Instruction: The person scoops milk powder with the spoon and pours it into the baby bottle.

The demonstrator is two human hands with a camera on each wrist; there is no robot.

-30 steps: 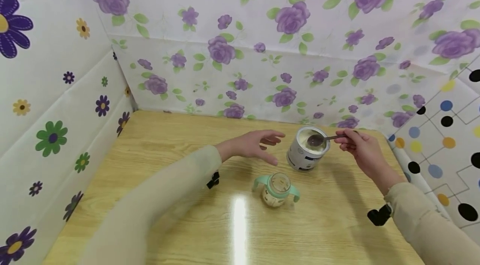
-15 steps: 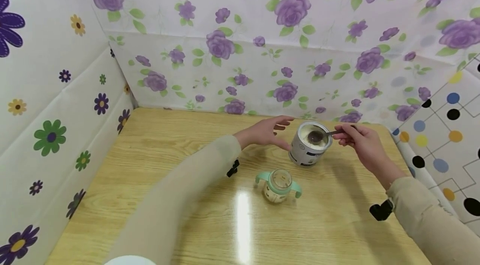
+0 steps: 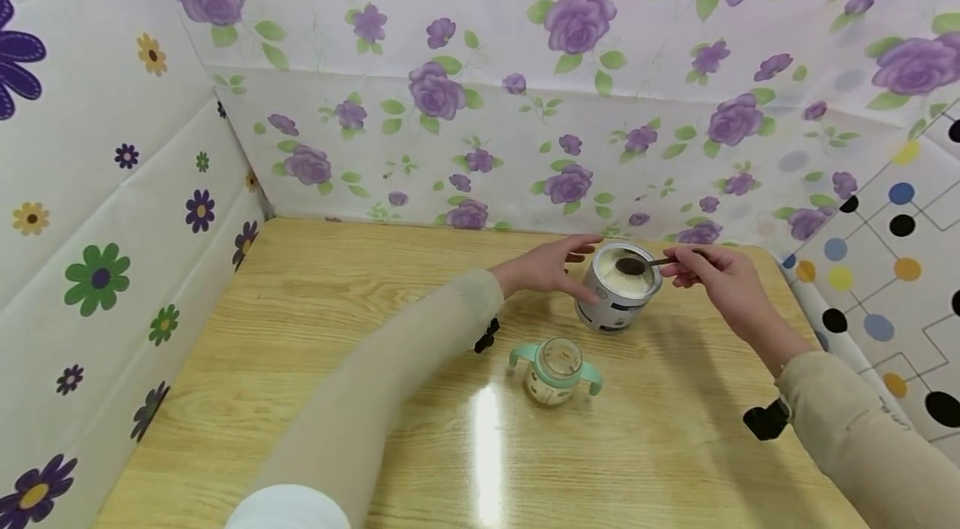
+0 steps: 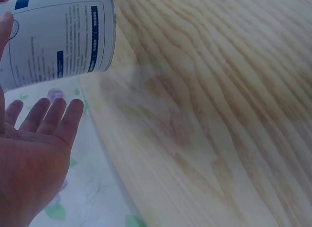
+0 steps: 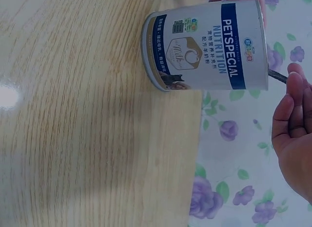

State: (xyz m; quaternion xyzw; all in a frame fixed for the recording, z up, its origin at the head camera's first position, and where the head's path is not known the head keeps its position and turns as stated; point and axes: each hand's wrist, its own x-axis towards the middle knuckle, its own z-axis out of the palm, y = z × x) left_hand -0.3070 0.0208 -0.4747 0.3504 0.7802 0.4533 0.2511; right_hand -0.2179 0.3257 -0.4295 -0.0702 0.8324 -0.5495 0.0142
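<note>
A white tin can (image 3: 606,306) of pale powder stands upright on the table; its label in the right wrist view reads PETSPECIAL NUTRITION. My right hand (image 3: 723,283) pinches the handle of a metal spoon (image 3: 630,266), whose dark-looking bowl is over the powder at the can's mouth. My left hand (image 3: 551,266) is spread at the can's left side, thumb in front and fingers towards the back. In the left wrist view the fingers (image 4: 46,120) are fairly straight and seem apart from the can; whether the thumb touches it I cannot tell. A baby bottle (image 3: 553,375) with mint-green handles stands nearer me, lidless.
The wooden table (image 3: 360,304) meets a flower-printed cloth wall (image 3: 360,146) close behind the can. A dotted cloth (image 3: 885,296) borders the right side. At the bottom edge, a white round object (image 3: 288,511) shows partly, over the left sleeve.
My left hand has moved right, up to the can's side. The spoon's bowl has shifted slightly in the can's mouth and looks darker. The bottle stays in place.
</note>
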